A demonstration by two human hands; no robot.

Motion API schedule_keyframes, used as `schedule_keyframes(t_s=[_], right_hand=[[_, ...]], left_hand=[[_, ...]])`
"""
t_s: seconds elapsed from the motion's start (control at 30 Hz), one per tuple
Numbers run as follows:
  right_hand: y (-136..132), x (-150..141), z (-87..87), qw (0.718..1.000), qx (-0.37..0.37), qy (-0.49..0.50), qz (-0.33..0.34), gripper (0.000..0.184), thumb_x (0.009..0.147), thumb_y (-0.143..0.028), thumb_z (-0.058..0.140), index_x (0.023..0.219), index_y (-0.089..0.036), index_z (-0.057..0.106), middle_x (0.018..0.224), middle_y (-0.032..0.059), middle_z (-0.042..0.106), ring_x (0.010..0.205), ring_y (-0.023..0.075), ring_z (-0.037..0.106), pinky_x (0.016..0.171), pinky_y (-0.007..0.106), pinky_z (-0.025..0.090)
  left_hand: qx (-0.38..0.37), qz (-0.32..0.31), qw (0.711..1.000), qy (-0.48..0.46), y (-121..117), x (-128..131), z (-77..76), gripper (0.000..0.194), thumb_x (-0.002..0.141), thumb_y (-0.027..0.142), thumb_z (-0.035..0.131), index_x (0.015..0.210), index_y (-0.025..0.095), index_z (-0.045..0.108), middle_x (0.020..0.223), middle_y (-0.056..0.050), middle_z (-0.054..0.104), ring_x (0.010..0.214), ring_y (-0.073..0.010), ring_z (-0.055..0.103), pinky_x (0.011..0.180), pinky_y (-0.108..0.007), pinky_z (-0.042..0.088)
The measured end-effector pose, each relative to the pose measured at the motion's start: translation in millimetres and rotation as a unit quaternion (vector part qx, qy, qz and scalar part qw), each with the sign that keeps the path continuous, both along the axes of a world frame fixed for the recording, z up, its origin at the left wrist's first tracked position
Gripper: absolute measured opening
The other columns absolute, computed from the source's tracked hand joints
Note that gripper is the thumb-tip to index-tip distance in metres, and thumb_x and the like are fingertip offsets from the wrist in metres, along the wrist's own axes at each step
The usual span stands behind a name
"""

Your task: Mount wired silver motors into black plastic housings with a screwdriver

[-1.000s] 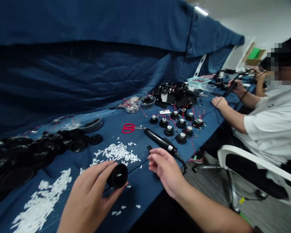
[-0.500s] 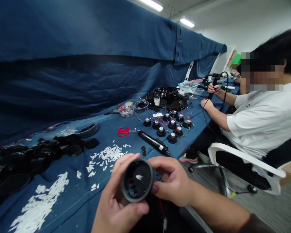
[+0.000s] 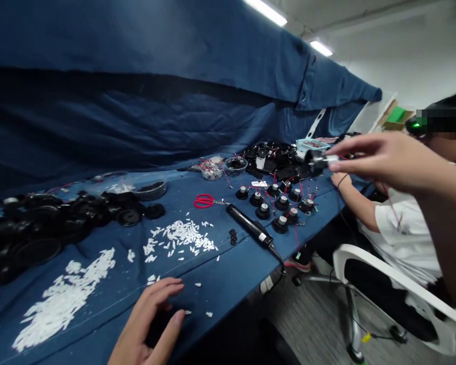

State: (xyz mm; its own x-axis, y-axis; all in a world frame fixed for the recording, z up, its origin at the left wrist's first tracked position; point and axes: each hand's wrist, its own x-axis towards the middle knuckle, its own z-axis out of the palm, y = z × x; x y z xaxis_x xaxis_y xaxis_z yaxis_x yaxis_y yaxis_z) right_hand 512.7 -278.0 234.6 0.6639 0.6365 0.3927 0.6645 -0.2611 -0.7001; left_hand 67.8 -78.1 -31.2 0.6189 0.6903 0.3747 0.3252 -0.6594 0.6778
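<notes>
Raised at the right, my right hand (image 3: 387, 159) pinches a black cup-shaped part (image 3: 314, 162) by its whitish cylindrical end. Below that part stand several similar black round parts with whitish cylinders (image 3: 282, 203) and red wires. My left hand (image 3: 146, 322) is empty, its thumb and fingers apart, low over the front of the blue-covered table (image 3: 137, 284). Small white pieces (image 3: 188, 233) lie beyond it, and a few loose ones are close to its fingertips.
Red-handled scissors (image 3: 204, 201) and a black power screwdriver (image 3: 251, 225) with a cord lie mid-table. Black parts (image 3: 79, 218) are heaped at the left beside more white pieces (image 3: 64, 299). A co-worker (image 3: 410, 218) sits to the right, near a white-framed chair (image 3: 395, 284).
My hands have parted. The right one has carried the black cup-shaped part up and right, towards the row of similar parts. My left hand has let go of it and moved left.
</notes>
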Motion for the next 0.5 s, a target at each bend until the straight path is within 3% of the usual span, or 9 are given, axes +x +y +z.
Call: schedule_keyframes(t_s=[0.03, 0.07, 0.13, 0.17, 0.2, 0.23, 0.27, 0.37, 0.5], right_hand=[[25, 9, 16.1, 0.980, -0.158, -0.119, -0.006, 0.049, 0.068, -0.039, 0.095, 0.110, -0.017, 0.084, 0.081, 0.0027, 0.076, 0.066, 0.0078, 0.065, 0.061, 0.016, 0.045], [52, 17, 27.3, 0.962, -0.233, -0.139, 0.017, 0.052, 0.071, -0.042, 0.089, 0.113, -0.011, 0.083, 0.090, 0.0043, 0.079, 0.072, 0.0079, 0.069, 0.069, 0.018, 0.047], [109, 30, 34.2, 0.945, -0.285, -0.153, 0.050, 0.074, 0.093, -0.051, 0.037, 0.104, 0.010, 0.077, 0.109, 0.0026, 0.074, 0.081, 0.0032, 0.069, 0.079, 0.018, 0.042], [137, 34, 30.9, 0.936, -0.311, -0.151, 0.063, 0.073, 0.101, -0.044, 0.028, 0.100, 0.012, 0.075, 0.116, 0.0039, 0.072, 0.084, 0.0037, 0.071, 0.082, 0.017, 0.045], [164, 38, 24.2, 0.931, -0.328, -0.145, 0.069, 0.041, 0.105, -0.039, 0.060, 0.099, -0.003, 0.077, 0.122, 0.0105, 0.075, 0.084, 0.0078, 0.074, 0.078, 0.020, 0.058], [187, 40, 15.3, 0.922, -0.350, -0.145, 0.075, 0.070, 0.105, -0.044, 0.030, 0.102, 0.013, 0.072, 0.127, 0.0065, 0.066, 0.095, 0.0072, 0.072, 0.089, 0.019, 0.048], [208, 41, 5.1, 0.914, -0.372, -0.143, 0.081, 0.031, 0.103, -0.036, 0.067, 0.108, -0.006, 0.074, 0.120, 0.0094, 0.072, 0.097, 0.0151, 0.074, 0.086, 0.030, 0.062], [250, 39, -27.5, 0.885, -0.427, -0.155, 0.102, 0.029, 0.100, -0.036, 0.071, 0.118, -0.014, 0.069, 0.119, 0.0079, 0.071, 0.106, 0.0228, 0.071, 0.091, 0.042, 0.063], [269, 33, -67.6, 0.853, -0.473, -0.177, 0.134, 0.033, 0.105, -0.040, 0.063, 0.123, -0.013, 0.068, 0.127, 0.0091, 0.067, 0.109, 0.0213, 0.069, 0.096, 0.040, 0.060]], left_hand=[[-0.003, 0.001, 1.000, 0.008, -3, 2, 4.1, 0.034, 0.098, 0.044, 0.064, 0.131, 0.036, 0.067, 0.144, -0.005, 0.065, 0.127, -0.0293, 0.069, 0.095, -0.038, 0.067], [-0.011, 0.002, 1.000, 0.013, -6, 3, 8.3, 0.033, 0.097, 0.044, 0.064, 0.129, 0.036, 0.068, 0.144, -0.005, 0.065, 0.125, -0.0295, 0.071, 0.092, -0.037, 0.068], [-0.044, 0.006, 0.999, 0.011, -10, 7, 15.0, 0.031, 0.097, 0.046, 0.065, 0.126, 0.036, 0.070, 0.145, -0.006, 0.064, 0.119, -0.0293, 0.073, 0.075, -0.031, 0.070], [-0.062, 0.008, 0.998, 0.003, -11, 8, 16.9, 0.030, 0.097, 0.046, 0.064, 0.124, 0.035, 0.070, 0.145, -0.006, 0.063, 0.117, -0.0292, 0.073, 0.064, -0.027, 0.067], [-0.078, 0.008, 0.997, -0.003, -12, 8, 18.0, 0.029, 0.098, 0.047, 0.064, 0.123, 0.035, 0.071, 0.145, -0.007, 0.063, 0.117, -0.0291, 0.073, 0.056, -0.023, 0.064], [-0.090, 0.006, 0.996, -0.007, -12, 8, 18.5, 0.028, 0.098, 0.047, 0.063, 0.121, 0.034, 0.072, 0.144, -0.007, 0.063, 0.117, -0.0292, 0.073, 0.050, -0.021, 0.060], [-0.099, 0.005, 0.995, -0.008, -13, 8, 18.6, 0.026, 0.098, 0.046, 0.063, 0.119, 0.034, 0.072, 0.143, -0.007, 0.063, 0.118, -0.0292, 0.072, 0.049, -0.020, 0.059], [-0.129, -0.001, 0.991, -0.015, -16, 7, 19.8, 0.024, 0.098, 0.045, 0.063, 0.115, 0.032, 0.074, 0.141, -0.008, 0.064, 0.116, -0.0283, 0.071, 0.052, -0.021, 0.059], [-0.181, 0.005, 0.982, -0.049, -24, 9, 26.0, 0.022, 0.099, 0.046, 0.061, 0.109, 0.031, 0.074, 0.136, -0.007, 0.065, 0.098, -0.0234, 0.071, 0.055, -0.024, 0.057]])
